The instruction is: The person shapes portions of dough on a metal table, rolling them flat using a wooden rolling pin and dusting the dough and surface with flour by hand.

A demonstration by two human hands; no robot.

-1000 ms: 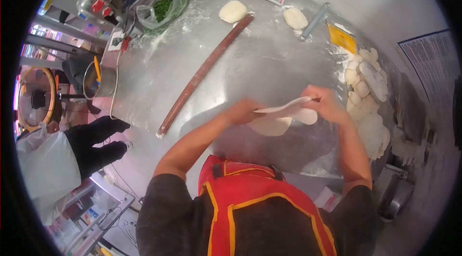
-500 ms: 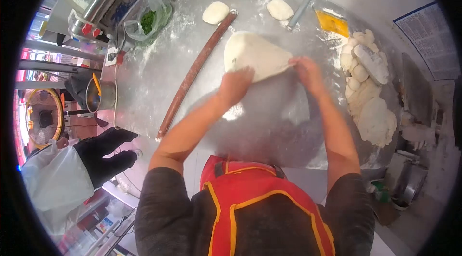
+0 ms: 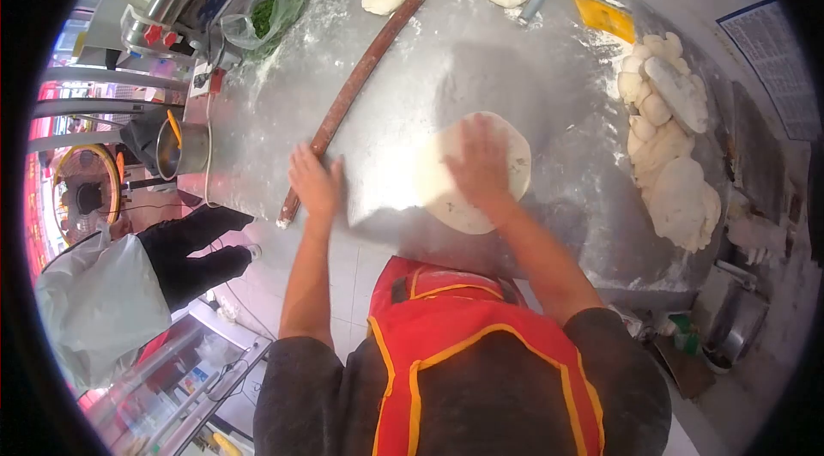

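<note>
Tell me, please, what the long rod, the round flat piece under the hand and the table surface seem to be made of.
The long rod looks like wood: reddish-brown, matte, dusted white at its ends. The round flat piece under the right hand looks like raw dough: pale, soft, thin. The table seems to be stainless steel: grey, dully reflective, flour-smeared. The left hand rests by the rod.

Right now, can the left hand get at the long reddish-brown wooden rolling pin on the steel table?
Probably yes. The left hand lies open on the steel table right beside the near end of the long reddish-brown wooden rolling pin, with nothing between them. The right hand presses the flat round dough.
</note>
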